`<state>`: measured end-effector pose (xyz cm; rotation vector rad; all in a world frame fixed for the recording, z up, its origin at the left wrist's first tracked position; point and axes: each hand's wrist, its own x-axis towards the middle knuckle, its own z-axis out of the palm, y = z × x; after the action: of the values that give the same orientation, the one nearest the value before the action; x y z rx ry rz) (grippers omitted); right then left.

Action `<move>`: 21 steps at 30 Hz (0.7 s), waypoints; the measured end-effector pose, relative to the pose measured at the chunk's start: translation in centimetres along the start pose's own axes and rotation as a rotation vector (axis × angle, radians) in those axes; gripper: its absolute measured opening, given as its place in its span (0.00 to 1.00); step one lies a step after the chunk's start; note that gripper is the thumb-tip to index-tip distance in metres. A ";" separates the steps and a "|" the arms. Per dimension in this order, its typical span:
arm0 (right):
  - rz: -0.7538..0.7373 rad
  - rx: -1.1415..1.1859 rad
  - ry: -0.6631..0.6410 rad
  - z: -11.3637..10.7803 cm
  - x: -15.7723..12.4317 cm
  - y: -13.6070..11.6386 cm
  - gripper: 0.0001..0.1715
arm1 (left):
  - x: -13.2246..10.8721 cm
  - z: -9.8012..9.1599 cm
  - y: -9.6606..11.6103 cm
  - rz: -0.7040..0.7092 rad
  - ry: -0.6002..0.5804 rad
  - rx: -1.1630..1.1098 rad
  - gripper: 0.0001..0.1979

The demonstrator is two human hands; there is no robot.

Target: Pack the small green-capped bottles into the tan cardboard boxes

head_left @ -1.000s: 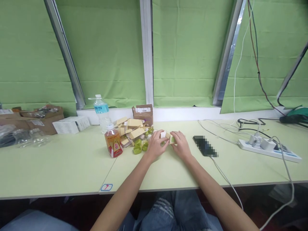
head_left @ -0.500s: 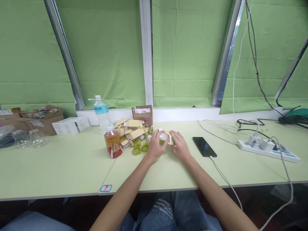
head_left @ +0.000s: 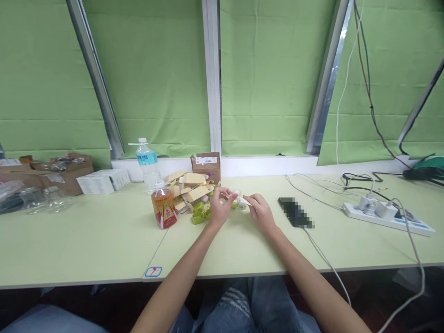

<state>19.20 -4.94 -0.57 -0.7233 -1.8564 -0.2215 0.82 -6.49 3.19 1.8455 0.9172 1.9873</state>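
Small whitish card-like piece (head_left: 247, 200) is pinched by the bare right hand (head_left: 262, 213), probably for steadiness, well inside the pale-green worktop's (head_left: 243, 249) near edge; whether the curled left hand (head_left: 221, 209) grips anything is unclear.

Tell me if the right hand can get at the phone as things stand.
Likely yes: the phone lies just beyond the right hand, on its outer side, with nothing visible between them. The hand is busy at a white item, though, and may have to leave it first.
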 end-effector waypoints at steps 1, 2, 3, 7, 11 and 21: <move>0.021 0.002 0.018 0.0 0.0 0.0 0.21 | 0.1 0.0 -0.1 -0.016 0.026 -0.014 0.16; 0.048 0.010 0.038 0.0 0.0 0.1 0.19 | 0.2 0.1 -0.1 -0.018 0.043 -0.011 0.18; 0.079 0.024 0.057 0.0 0.0 0.2 0.18 | 0.3 0.0 -0.2 -0.006 0.051 0.006 0.19; 0.216 0.141 0.102 -0.6 0.1 0.2 0.17 | 0.9 -0.7 -0.1 0.044 0.062 0.095 0.16; 0.561 0.313 0.237 -1.5 0.7 0.0 0.23 | 0.8 -1.0 -0.1 -0.103 -0.026 0.069 0.20; 0.866 0.873 0.026 -0.3 1.3 -1.2 0.35 | -1.5 1.4 -1.9 -0.501 -0.309 -0.135 0.20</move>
<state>18.50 -5.57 0.92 -0.7931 -1.2587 1.0579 1.97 -5.54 0.83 1.5908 0.9991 1.3857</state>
